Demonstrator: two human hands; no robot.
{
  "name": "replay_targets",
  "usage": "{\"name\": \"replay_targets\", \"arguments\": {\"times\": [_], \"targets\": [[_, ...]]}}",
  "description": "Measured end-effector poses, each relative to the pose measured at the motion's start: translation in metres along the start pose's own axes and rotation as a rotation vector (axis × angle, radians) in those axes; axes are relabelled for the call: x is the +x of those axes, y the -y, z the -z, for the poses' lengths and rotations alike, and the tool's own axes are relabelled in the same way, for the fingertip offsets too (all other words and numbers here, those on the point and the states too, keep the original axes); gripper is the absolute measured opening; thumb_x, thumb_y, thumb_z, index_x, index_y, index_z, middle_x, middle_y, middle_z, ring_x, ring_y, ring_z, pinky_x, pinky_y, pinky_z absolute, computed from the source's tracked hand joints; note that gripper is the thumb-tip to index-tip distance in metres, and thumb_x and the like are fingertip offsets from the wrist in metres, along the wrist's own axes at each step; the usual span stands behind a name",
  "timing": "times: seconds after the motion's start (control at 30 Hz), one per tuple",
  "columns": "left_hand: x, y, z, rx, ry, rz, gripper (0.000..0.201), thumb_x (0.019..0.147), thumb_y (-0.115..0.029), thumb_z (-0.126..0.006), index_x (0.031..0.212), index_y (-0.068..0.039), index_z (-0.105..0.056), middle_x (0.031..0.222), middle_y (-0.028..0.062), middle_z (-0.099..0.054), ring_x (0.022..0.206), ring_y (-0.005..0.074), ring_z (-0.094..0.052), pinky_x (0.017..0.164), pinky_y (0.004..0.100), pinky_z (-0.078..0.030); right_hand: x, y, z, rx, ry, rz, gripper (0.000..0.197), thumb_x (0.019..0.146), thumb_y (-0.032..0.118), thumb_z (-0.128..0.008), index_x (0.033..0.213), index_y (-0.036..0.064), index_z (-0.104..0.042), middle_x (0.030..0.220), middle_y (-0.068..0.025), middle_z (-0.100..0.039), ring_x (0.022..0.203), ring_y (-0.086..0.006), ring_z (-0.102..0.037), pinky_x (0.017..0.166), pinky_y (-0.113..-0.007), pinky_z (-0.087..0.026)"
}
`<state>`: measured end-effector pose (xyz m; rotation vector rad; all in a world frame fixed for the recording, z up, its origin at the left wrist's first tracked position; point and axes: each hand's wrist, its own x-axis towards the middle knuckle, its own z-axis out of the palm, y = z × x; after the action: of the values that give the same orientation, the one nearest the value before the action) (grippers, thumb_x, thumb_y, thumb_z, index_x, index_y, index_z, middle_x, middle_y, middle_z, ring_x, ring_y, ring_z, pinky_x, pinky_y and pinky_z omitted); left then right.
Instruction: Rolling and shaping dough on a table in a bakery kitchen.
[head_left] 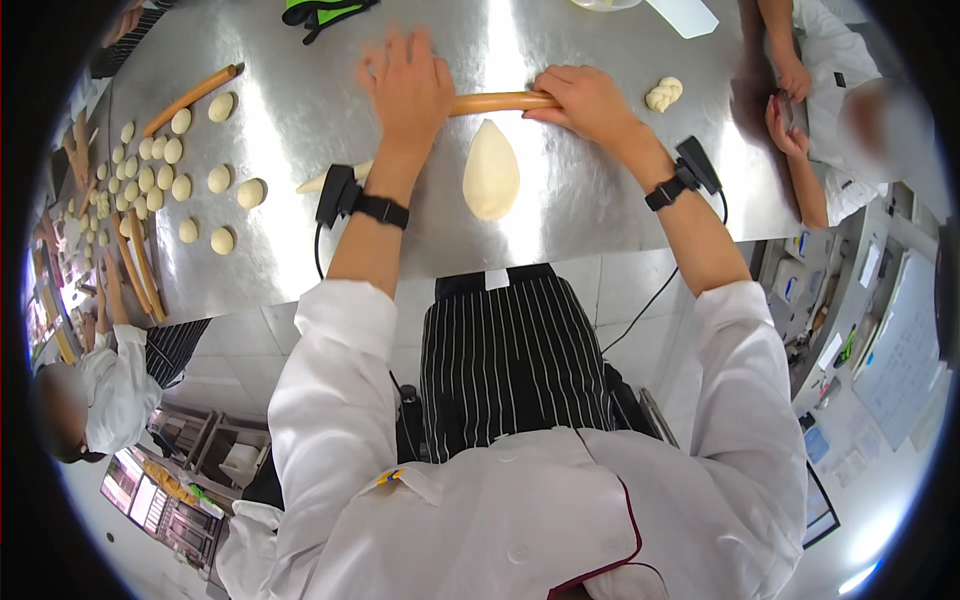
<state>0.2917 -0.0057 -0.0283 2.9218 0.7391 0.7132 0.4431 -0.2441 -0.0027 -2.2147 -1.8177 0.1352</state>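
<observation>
A wooden rolling pin point(503, 102) lies crosswise on the metal table, just beyond a flat teardrop-shaped piece of dough point(491, 175). My right hand point(588, 105) is closed over the pin's right end. At the other end, my left hand point(408, 95) rests with its palm on the pin, fingers stretched forward and apart, their tips blurred. That hand hides the pin's left end. A thin tapered piece of dough point(314, 185) sticks out beside my left wrist, partly covered by it. To the right of my right hand lies a knotted piece of dough point(664, 95).
Several dough balls point(219, 179) spread over the left of the steel table point(430, 240), with another rolling pin point(190, 102) behind them. A green and black item point(325, 15) and a white scraper-like piece point(685, 16) lie at the far edge. People stand at both sides.
</observation>
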Motion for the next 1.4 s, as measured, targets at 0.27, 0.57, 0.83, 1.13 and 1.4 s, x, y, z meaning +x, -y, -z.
{"name": "replay_targets", "arguments": {"times": [0.27, 0.57, 0.83, 1.13, 1.4], "targets": [[-0.027, -0.003, 0.014, -0.155, 0.194, -0.095, 0.035, 0.108, -0.029, -0.060, 0.137, -0.012, -0.071, 0.138, 0.0131, -0.064, 0.133, 0.0390, -0.054, 0.111, 0.0589, -0.038, -0.011, 0.006, 0.005, 0.034, -0.098, -0.298, 0.040, 0.097, 0.049, -0.077, 0.115, 0.0132, -0.079, 0.113, -0.0013, -0.075, 0.108, -0.0238, -0.072, 0.094, -0.045, -0.054], [-0.063, -0.019, 0.031, -0.293, -0.159, 0.251, 0.051, 0.104, -0.029, -0.069, 0.151, -0.010, -0.064, 0.150, 0.0158, -0.054, 0.138, 0.0462, -0.046, 0.115, 0.0599, -0.035, -0.014, 0.065, -0.022, -0.042, -0.549, -0.380, 0.061, 0.093, 0.041, -0.084, 0.141, 0.0067, -0.069, 0.130, -0.0113, -0.067, 0.123, -0.0336, -0.063, 0.105, -0.056, -0.043], [-0.111, -0.059, 0.043, -0.498, 0.299, 0.253, 0.037, 0.095, -0.020, -0.080, 0.131, -0.013, -0.073, 0.131, 0.0125, -0.061, 0.121, 0.0391, -0.054, 0.104, 0.0542, -0.043, -0.015, 0.143, -0.060, 0.283, -0.419, -0.678, 0.026, 0.090, 0.010, -0.080, 0.115, 0.0016, -0.074, 0.109, -0.0158, -0.068, 0.102, -0.0376, -0.065, 0.088, -0.047, -0.055], [-0.119, -0.048, 0.032, -0.647, 0.331, 0.218, 0.023, 0.093, -0.006, -0.078, 0.115, -0.008, -0.075, 0.115, 0.0102, -0.066, 0.115, 0.0367, -0.057, 0.101, 0.0485, -0.045, -0.014, 0.137, -0.052, 0.440, -0.299, -0.544, 0.019, 0.090, 0.003, -0.077, 0.107, 0.0008, -0.069, 0.104, -0.0183, -0.070, 0.098, -0.0394, -0.067, 0.086, -0.049, -0.055], [-0.131, -0.020, 0.062, -0.977, 0.288, 0.061, 0.020, 0.100, -0.001, -0.071, 0.120, -0.003, -0.073, 0.116, 0.0159, -0.075, 0.109, 0.0349, -0.070, 0.097, 0.0454, -0.056, -0.036, 0.142, -0.027, 0.747, -0.333, -0.418, 0.012, 0.097, 0.005, -0.076, 0.109, 0.0027, -0.079, 0.102, -0.0112, -0.072, 0.094, -0.0340, -0.072, 0.085, -0.041, -0.060]]}}
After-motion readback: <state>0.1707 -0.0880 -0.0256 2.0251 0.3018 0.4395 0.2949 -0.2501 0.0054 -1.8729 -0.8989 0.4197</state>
